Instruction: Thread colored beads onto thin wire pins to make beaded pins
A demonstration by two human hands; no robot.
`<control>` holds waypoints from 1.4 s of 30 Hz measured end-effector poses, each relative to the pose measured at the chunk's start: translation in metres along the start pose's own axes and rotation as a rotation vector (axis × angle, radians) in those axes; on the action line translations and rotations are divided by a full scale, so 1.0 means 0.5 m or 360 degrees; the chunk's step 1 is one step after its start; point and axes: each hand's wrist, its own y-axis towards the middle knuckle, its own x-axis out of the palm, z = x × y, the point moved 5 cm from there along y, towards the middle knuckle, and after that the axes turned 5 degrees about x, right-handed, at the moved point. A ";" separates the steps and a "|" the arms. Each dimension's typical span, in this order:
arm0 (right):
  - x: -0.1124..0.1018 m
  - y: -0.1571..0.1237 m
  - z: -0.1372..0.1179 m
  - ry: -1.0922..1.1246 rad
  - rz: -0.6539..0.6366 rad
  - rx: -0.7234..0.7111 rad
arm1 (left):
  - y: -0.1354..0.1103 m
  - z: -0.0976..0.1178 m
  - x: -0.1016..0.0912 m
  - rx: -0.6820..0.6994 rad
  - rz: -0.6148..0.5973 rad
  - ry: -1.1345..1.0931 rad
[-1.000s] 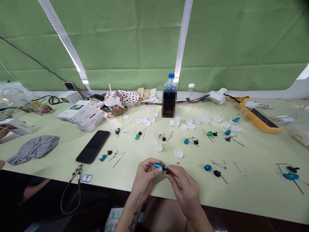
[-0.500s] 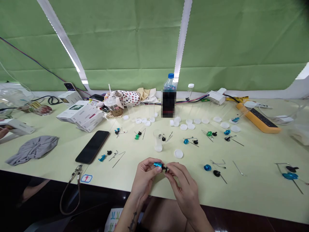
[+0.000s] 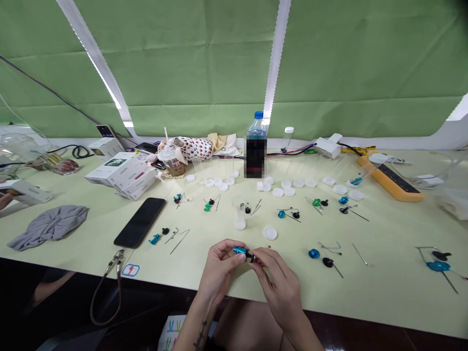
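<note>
**Left hand** (image 3: 217,269): curled, thumb and fingers closed around the blue metal end of a small blue-and-black part (image 3: 240,250).

**Right hand** (image 3: 281,287): thumb and fingertips pinching the black end of the same part. Both hands are grasping; neither has let go.

**Position of part:** level between the two hands, held above the pale green table (image 3: 369,287), near its front edge.

**Directly ahead of the hands:** one white plastic cap (image 3: 270,232), lying flat; slightly left of it, an upright clear plastic tube (image 3: 239,209) with a white base. A tiny red-tipped item (image 3: 269,246) sits just ahead of the right hand, too small to identify.

**Right of the right hand:** a blue bead (image 3: 313,253), a black knob on a steel pin (image 3: 328,262), a bent wire (image 3: 329,247) and a loose steel rod (image 3: 360,254).

**Left of the left hand:** a small blue piece (image 3: 155,239), a black smartphone (image 3: 139,222), a gray cloth (image 3: 49,226) and a crocodile-clip lead (image 3: 117,256).

**Well beyond the hands:** a row of white caps (image 3: 288,191), a water bottle (image 3: 256,141) with a blurred label, and an orange power strip (image 3: 391,181).

**Far left, apart from the person's own hands:** another person's fingers (image 3: 4,201) at the image edge, beside a white box (image 3: 25,191)
</note>
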 end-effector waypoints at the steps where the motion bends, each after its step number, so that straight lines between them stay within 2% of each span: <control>1: 0.000 0.000 -0.001 0.0003 0.0001 -0.0001 | 0.000 -0.001 -0.001 0.0002 -0.0004 -0.0007; 42: 0.001 -0.004 0.004 0.0041 -0.0013 0.0018 | 0.000 -0.001 0.001 -0.0047 -0.0065 -0.0001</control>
